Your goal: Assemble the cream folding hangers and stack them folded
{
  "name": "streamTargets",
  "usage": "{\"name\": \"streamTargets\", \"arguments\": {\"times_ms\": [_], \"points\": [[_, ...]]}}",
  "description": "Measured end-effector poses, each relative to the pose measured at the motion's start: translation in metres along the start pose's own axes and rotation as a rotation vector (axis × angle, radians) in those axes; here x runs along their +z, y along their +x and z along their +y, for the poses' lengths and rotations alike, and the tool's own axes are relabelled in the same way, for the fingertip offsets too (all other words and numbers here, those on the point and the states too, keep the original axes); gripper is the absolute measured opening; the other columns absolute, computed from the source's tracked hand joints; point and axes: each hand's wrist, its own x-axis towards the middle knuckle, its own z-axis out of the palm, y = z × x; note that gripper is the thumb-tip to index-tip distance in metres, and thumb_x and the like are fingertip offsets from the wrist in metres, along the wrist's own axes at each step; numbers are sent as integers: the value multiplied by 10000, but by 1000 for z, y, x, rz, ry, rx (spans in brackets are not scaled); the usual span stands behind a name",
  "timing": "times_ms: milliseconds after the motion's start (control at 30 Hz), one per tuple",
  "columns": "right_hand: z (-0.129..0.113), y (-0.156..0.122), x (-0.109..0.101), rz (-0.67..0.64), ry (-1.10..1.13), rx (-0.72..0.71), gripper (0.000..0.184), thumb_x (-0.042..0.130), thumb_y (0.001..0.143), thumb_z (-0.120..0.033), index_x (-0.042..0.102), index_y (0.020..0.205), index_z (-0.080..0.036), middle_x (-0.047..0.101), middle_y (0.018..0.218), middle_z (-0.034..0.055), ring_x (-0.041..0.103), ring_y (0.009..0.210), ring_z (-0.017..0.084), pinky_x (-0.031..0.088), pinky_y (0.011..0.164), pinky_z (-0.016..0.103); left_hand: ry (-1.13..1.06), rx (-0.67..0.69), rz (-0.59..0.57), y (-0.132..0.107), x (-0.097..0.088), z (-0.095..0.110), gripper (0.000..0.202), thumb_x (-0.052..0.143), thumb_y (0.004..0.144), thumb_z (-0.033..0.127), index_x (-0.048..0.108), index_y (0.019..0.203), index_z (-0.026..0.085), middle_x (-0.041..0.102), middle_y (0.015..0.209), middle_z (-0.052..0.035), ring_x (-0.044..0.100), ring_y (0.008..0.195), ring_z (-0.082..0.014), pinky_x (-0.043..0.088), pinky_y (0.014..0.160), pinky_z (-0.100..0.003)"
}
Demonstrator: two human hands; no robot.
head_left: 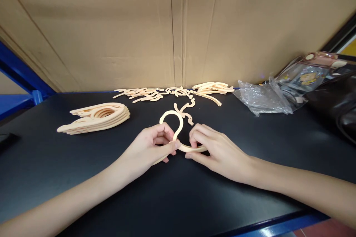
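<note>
A cream plastic clothes hanger [180, 126] is held between my two hands above the black table, its round hook pointing up and away from me. My left hand [155, 144] is closed on it, thumb and fingers pinching where the hook meets the arms. My right hand [208, 146] grips the arm on the right, fingers curled over it and thumb below. The left arm of the hanger is mostly covered by my left hand. Just beyond the hook, a few loose curved pieces [183, 114] lie on the table.
To the left sits a stack of folded cream hangers [111, 116]. Along the cardboard wall [111, 26] lie heaps of loose curved parts [147, 93] and longer arm pieces [213, 88]. Clear plastic bags [261, 96] and a dark bag [333, 96] are at the right.
</note>
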Motion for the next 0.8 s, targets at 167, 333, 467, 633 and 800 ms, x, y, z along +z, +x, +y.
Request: {"name": "streamTargets", "arguments": {"times_ms": [167,333,467,633,800], "points": [[-2,1,1,37,-7,107,211,578,898,-244,433,752,-197,524,810,-7,502,748,137,402,649,259,-19,81,87,2,1,1,315,670,772,430,530,931,198,586,912,-14,597,841,-177,554,692,-304],[7,5,-6,58,-165,243,273,516,915,-281,382,691,-203,501,680,-25,490,624,129,346,579,248,191,133,109,4,-10,2,272,601,828,442,605,940,194,648,951,-30,611,930,-201,498,832,-296],[20,9,-19,-21,-487,259,302,478,927,-294,418,646,-198,512,578,-17,469,525,132,311,578,274,403,166,126,5,-14,-2,239,542,871,417,622,943,204,669,906,-22,622,872,-202,489,768,-281],[21,5,-28,-86,-725,261,355,442,950,-288,528,625,-177,621,596,35,562,513,156,264,548,297,633,418,74,2,-11,-10,195,468,926,298,617,1026,221,667,1039,-25,615,969,-185,471,877,-283],[19,0,-33,-64,-848,304,357,446,962,-323,612,699,-149,664,674,100,635,565,217,178,470,296,798,547,-73,-4,-6,-14,252,434,951,255,560,1168,240,587,1273,-33,545,1162,-174,417,1024,-301]]}}
